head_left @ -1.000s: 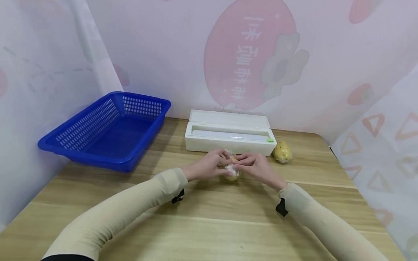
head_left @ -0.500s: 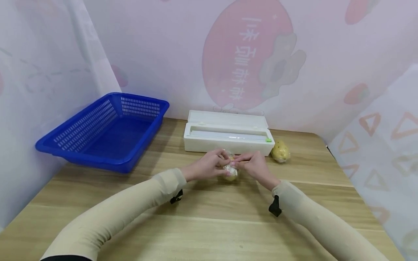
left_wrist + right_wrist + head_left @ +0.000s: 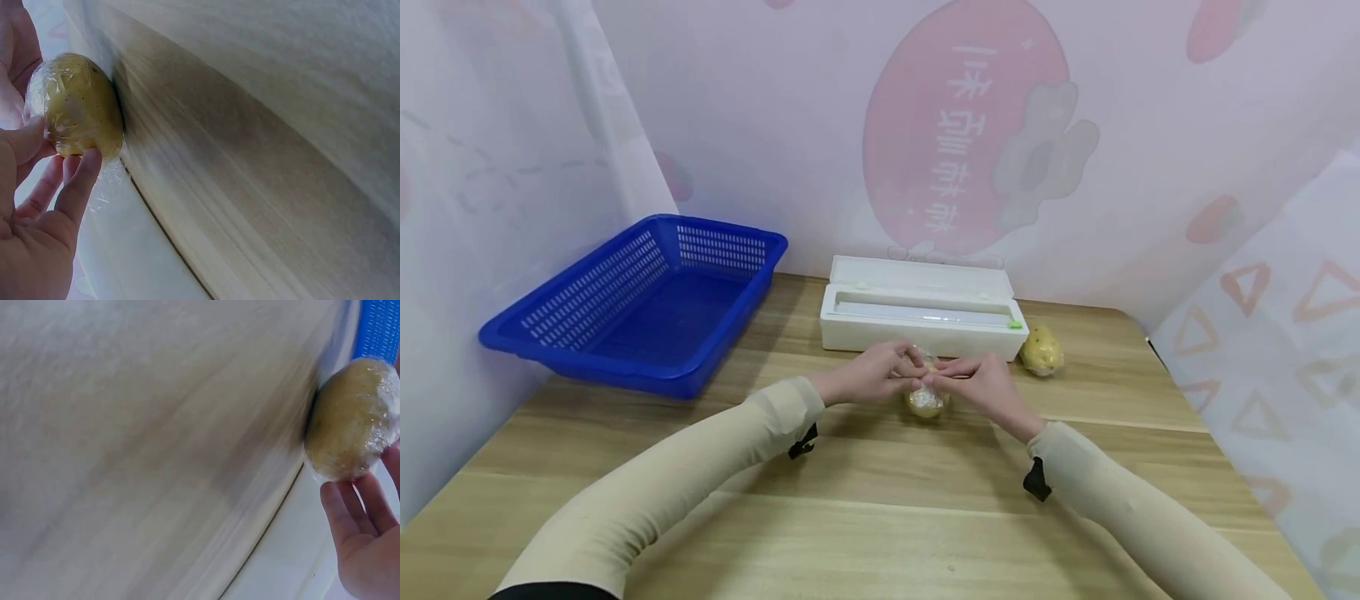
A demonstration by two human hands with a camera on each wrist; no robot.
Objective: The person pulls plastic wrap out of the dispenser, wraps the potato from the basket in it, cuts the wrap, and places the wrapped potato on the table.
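A potato (image 3: pixel 925 405) in clear cling film sits on the wooden table, in front of the white box. My left hand (image 3: pixel 877 373) holds it from the left, thumb on the film at the top and fingertips along its far side, as the left wrist view shows on the potato (image 3: pixel 81 115). From the right, my right hand (image 3: pixel 987 387) pinches at the film on top, its fingertips meeting those of the left. In the right wrist view, fingers (image 3: pixel 340 515) of the right hand touch the far end of the potato (image 3: pixel 347 422). Bunched film under the fingertips is partly hidden.
Behind the hands stands a long white cling film box (image 3: pixel 921 333), lid up, with a green slider (image 3: pixel 1015 325) at its right end. A second wrapped potato (image 3: pixel 1042 352) lies beside it. A blue plastic basket (image 3: pixel 688 379) is at the left, near the curtain wall.
My fingers shift slightly over the top of the potato; the left thumb moves from its near side up toward the right fingertips. The view drifts a little. Box, basket and other potato stay put.
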